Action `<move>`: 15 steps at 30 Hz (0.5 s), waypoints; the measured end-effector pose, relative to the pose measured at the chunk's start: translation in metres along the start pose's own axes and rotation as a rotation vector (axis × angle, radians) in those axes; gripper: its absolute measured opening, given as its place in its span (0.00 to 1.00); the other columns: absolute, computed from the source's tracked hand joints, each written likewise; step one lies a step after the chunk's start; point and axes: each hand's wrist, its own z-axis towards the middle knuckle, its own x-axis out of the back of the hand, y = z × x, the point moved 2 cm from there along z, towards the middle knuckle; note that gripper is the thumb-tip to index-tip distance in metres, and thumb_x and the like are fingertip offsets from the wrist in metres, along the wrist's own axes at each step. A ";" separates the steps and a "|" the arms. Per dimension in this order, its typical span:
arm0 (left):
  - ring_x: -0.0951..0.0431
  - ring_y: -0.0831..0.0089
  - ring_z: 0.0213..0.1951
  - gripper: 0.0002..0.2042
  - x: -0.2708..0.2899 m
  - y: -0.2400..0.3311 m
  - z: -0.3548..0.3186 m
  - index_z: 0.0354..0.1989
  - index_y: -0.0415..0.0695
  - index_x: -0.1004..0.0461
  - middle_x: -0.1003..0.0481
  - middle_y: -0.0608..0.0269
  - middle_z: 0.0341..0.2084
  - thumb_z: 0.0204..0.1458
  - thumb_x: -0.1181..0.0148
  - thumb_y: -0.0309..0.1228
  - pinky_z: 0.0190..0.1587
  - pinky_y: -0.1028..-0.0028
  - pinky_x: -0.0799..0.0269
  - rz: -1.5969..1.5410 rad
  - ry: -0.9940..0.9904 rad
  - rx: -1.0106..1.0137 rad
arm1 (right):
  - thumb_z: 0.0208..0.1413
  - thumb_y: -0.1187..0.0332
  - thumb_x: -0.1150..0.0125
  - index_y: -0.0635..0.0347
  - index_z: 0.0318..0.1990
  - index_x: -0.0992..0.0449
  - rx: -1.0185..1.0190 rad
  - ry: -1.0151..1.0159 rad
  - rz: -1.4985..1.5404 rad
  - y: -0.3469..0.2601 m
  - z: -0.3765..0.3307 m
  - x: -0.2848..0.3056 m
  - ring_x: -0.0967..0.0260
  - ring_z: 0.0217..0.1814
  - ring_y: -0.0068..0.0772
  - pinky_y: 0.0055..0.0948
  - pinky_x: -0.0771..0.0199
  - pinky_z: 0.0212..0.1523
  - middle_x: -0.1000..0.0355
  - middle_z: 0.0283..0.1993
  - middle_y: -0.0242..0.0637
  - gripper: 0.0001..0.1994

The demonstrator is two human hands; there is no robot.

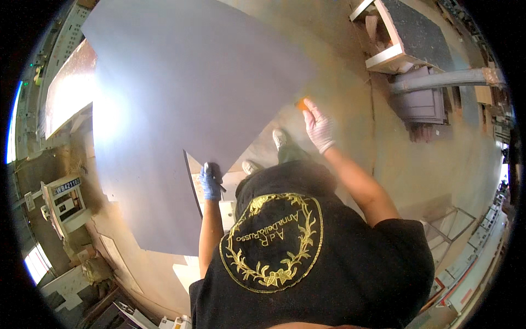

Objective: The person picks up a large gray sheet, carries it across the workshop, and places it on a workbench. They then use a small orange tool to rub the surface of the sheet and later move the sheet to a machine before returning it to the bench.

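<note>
A large flat grey panel (pixel 186 71) stretches in front of me, with a notch between two of its near parts. My left hand (pixel 210 183), in a blue glove, is closed at the panel's near corner beside this notch. Next to its fingers is a dark patch that I cannot tell apart as shadow or object. Out to the right, just past the panel's right edge, my right hand (pixel 319 127) wears a pale striped glove. Between its fingertips is a small flat orange piece (pixel 301 104), whose kind does not show.
A dark-topped stand with white edges (pixel 419 35) is at the far right, above a stack of grey boards (pixel 419 104). A thick grey pipe (pixel 444 81) crosses there. At the left are a brightly lit board (pixel 74 88) and a white machine box (pixel 67 203). A metal frame (pixel 452 222) stands right.
</note>
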 end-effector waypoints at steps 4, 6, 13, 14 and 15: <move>0.42 0.83 0.11 0.16 0.000 -0.001 0.003 0.23 0.50 0.34 0.40 0.74 0.11 0.54 0.52 0.47 0.12 0.81 0.49 0.060 0.027 0.031 | 0.50 0.68 0.44 0.49 0.49 0.28 0.267 0.161 -0.233 -0.013 0.032 -0.008 0.35 0.20 0.39 0.34 0.35 0.23 0.31 0.24 0.43 0.16; 0.48 0.83 0.10 0.17 -0.012 0.004 0.000 0.19 0.53 0.39 0.45 0.76 0.09 0.55 0.54 0.49 0.12 0.80 0.55 0.119 0.083 0.030 | 0.50 0.68 0.44 0.49 0.48 0.28 0.106 0.133 -0.214 0.013 0.021 -0.019 0.35 0.21 0.41 0.35 0.35 0.23 0.31 0.24 0.43 0.16; 0.39 0.82 0.14 0.15 0.007 -0.013 0.016 0.24 0.49 0.32 0.37 0.73 0.13 0.53 0.50 0.47 0.14 0.81 0.45 0.001 0.007 -0.002 | 0.52 0.70 0.45 0.60 0.35 0.25 -0.113 0.205 -0.099 0.030 -0.027 -0.013 0.30 0.26 0.37 0.31 0.32 0.27 0.28 0.26 0.43 0.06; 0.39 0.82 0.14 0.15 0.011 -0.016 0.013 0.24 0.49 0.32 0.36 0.72 0.13 0.53 0.49 0.47 0.15 0.81 0.45 0.011 0.030 0.016 | 0.52 0.70 0.46 0.61 0.39 0.25 -0.094 0.240 -0.045 0.011 -0.016 -0.011 0.30 0.26 0.36 0.29 0.32 0.28 0.27 0.27 0.42 0.08; 0.39 0.82 0.14 0.15 0.015 -0.015 0.006 0.25 0.48 0.31 0.36 0.72 0.14 0.53 0.49 0.46 0.15 0.81 0.44 0.034 0.047 0.043 | 0.53 0.70 0.46 0.59 0.41 0.26 0.008 0.282 -0.086 -0.004 -0.006 -0.014 0.32 0.24 0.35 0.29 0.33 0.27 0.27 0.27 0.41 0.09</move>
